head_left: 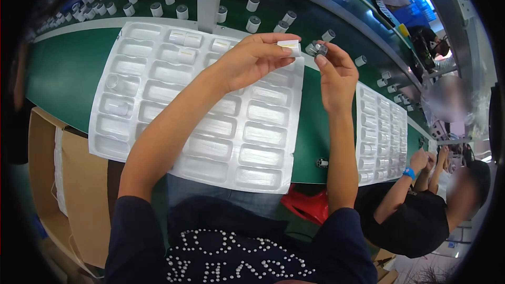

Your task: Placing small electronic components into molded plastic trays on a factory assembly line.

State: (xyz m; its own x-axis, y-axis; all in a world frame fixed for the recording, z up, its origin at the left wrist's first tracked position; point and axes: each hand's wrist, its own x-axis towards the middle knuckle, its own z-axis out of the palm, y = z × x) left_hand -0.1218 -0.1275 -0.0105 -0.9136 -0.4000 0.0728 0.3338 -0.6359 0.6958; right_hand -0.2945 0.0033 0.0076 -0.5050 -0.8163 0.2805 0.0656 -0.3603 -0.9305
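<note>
Pinched between the thumb and fingers of my left hand (247, 63) is a small white cylinder (289, 48) with a yellowish mark on its side. Just right of it, my right hand (337, 76) grips a small clear and dark plastic piece (316, 48) with its fingertips. The two parts are close together but apart. Beneath my left arm lies a white plastic tray (260, 155) with rows of oblong pockets. Several white cylinders (185, 38) rest in its far pockets. Clear cup-like pieces (117, 106) sit in pockets on its left side.
Several white cylinders with grey tops (253, 23) stand on the dark green strip beyond a metal post (208, 0). A second filled tray (368, 126) lies right, near a co-worker (410, 215). A small black-and-silver part (322, 162) lies on the green table. Left stands a cardboard box (84, 194).
</note>
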